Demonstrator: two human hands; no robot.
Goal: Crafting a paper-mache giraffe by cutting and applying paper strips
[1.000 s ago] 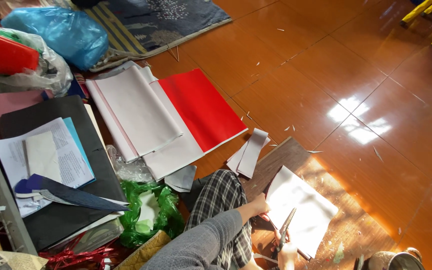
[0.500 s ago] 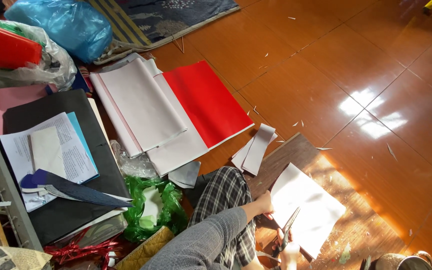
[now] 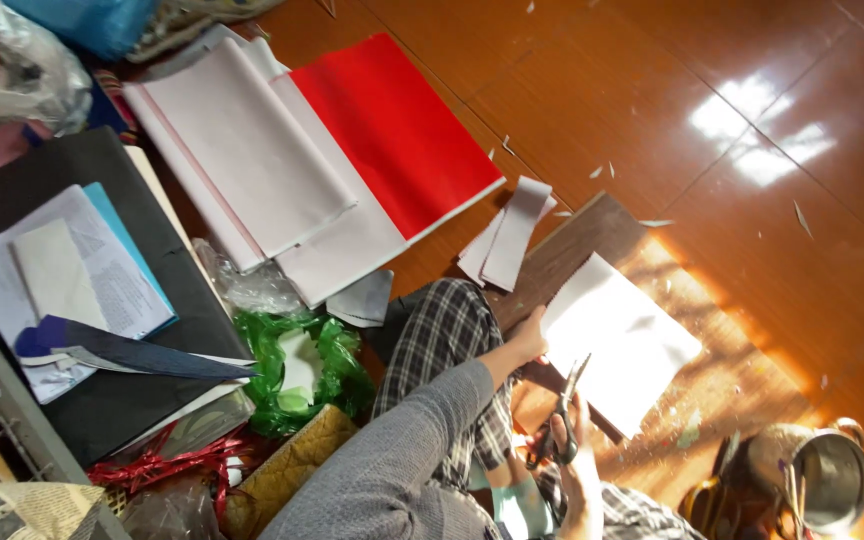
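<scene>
My left hand (image 3: 529,336), at the end of a grey sleeve, grips the near edge of a white paper sheet (image 3: 624,345) that lies on a brown wooden board (image 3: 592,240). A pair of dark scissors (image 3: 564,410) is in my right hand (image 3: 580,470), just below the sheet. The blades are slightly apart and point up at the sheet's near edge. My legs in checked trousers (image 3: 452,335) lie under both arms.
A large red sheet (image 3: 392,130) and pale sheets (image 3: 242,150) lie on the orange tiled floor. White strips (image 3: 512,235) sit by the board. A black folder with papers (image 3: 72,170), a green plastic bag (image 3: 302,370) and a metal pot (image 3: 832,480) surround me.
The view has moved closer and lower over my hands. The scissors have come up toward the white sheet's edge while my left hand keeps its hold.
</scene>
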